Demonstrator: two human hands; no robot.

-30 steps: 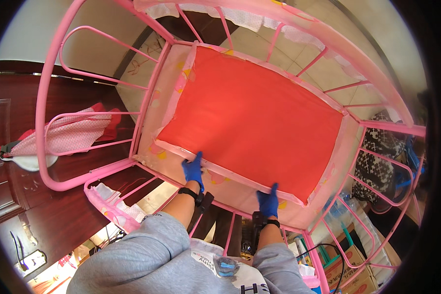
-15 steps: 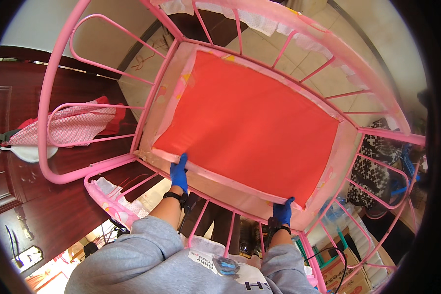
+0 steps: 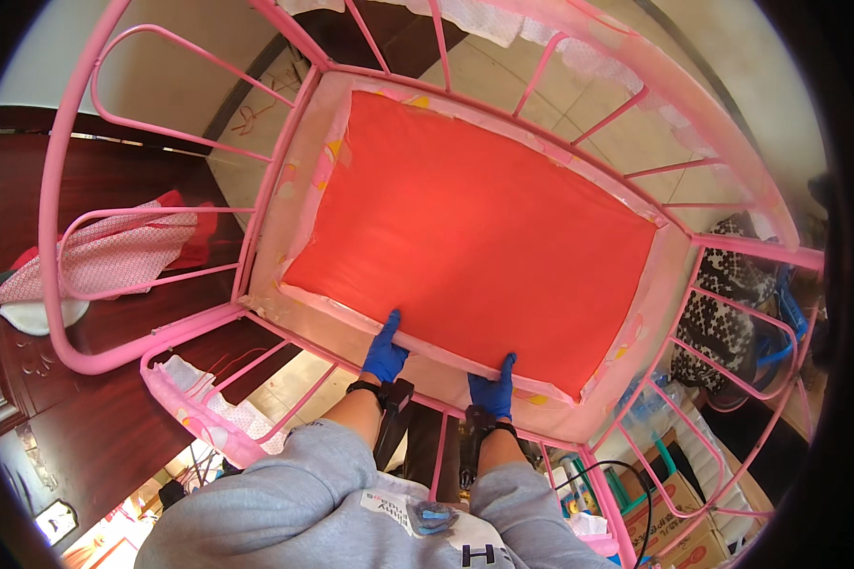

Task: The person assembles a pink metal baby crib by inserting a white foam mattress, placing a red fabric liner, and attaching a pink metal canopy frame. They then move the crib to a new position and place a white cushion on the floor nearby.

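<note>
A flat red pad with a pink patterned border (image 3: 474,237) lies in a pink metal-framed crib (image 3: 256,228). Both my hands wear blue gloves and hold the pad's near edge. My left hand (image 3: 385,353) grips it left of the edge's middle, one digit lying on the red top and the others lower, partly hidden. Farther right, my right hand (image 3: 492,391) pinches the same edge in a like way. The pad's near right corner is right of my right hand. A pale base board (image 3: 436,384) shows around the pad.
Pink side rails surround the pad, with a fabric-covered rail (image 3: 678,90) on the far side. A dark red door (image 3: 19,209) with hanging cloth stands left. Right of the crib are a black-and-white patterned bag (image 3: 716,337) and cardboard boxes (image 3: 674,522).
My hands have come closer together along the near edge, the left moving right and the right moving left. The view has shifted slightly; the pad's place in the crib looks much the same.
</note>
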